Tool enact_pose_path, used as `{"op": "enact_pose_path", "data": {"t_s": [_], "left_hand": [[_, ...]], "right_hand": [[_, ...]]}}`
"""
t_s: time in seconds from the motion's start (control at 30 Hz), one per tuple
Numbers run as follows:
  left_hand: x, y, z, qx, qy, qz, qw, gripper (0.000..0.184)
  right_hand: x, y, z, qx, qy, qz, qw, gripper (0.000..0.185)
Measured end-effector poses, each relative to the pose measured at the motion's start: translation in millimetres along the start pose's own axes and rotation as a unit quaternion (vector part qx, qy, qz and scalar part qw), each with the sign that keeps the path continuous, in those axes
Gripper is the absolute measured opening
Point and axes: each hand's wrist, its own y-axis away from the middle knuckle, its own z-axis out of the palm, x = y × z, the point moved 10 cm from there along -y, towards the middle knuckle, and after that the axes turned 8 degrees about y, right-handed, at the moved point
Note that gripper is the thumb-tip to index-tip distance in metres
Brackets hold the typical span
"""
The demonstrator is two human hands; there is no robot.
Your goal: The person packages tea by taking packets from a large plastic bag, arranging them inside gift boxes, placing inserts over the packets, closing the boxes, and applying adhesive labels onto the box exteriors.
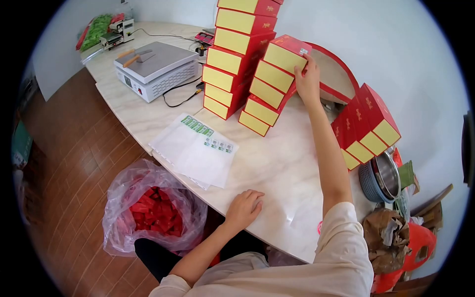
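Observation:
My right hand [308, 76] reaches far forward and grips the corner of a red box with a pale yellow end [287, 53], the top one of a leaning stack. Its fingers are on the box's upper side and the thumb is near the yellow end. A small label shows on the box close to my fingertips. My left hand [243, 209] rests on the near edge of the marbled table [282, 173], fingers loosely stretched and holding nothing. Beyond it lie white sheets [195, 153] with rows of green-and-white stickers.
A taller stack of similar boxes [225, 59] stands left of the leaning one, with more boxes [366, 126] at the right. A hot plate [156, 62] carries wooden-handled tools. Below the table is a plastic bag [118, 208] of red packets. Metal bowls [388, 175] are at right.

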Motion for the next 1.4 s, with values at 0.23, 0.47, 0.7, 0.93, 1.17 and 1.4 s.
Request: {"op": "enact_pose_path", "data": {"t_s": [0.23,0.47,0.7,0.93,1.17,1.4], "left_hand": [[1.8,-0.4,1.2,0.013,-0.017,0.024,0.999,0.021],[3.7,2.7,-3.0,0.027,0.011,0.027,0.999,0.021],[-1.5,6.6,-1.8,0.02,0.004,0.02,1.0,0.022],[-6.7,8.7,-8.6,0.045,0.079,0.015,0.996,0.025],[-20.7,6.6,-8.1,0.057,0.117,-0.005,0.992,0.04],[-35.9,6.4,-18.5,0.122,0.162,-0.023,0.979,0.052]], "right_hand": [[16.9,-22.2,-72.2,-0.024,0.218,-0.022,0.975,0.055],[143.8,-21.3,-252.3,-0.129,0.585,0.26,0.757,0.092],[201.4,31.3,-243.8,-0.345,0.232,0.459,0.785,0.073],[154.2,37.0,-238.0,-0.347,0.208,0.317,0.858,0.083],[12.2,139.8,-237.0,-0.174,0.429,0.034,0.886,0.101],[-26.0,301.8,-135.1,-0.346,0.308,0.028,0.886,0.112]]}}
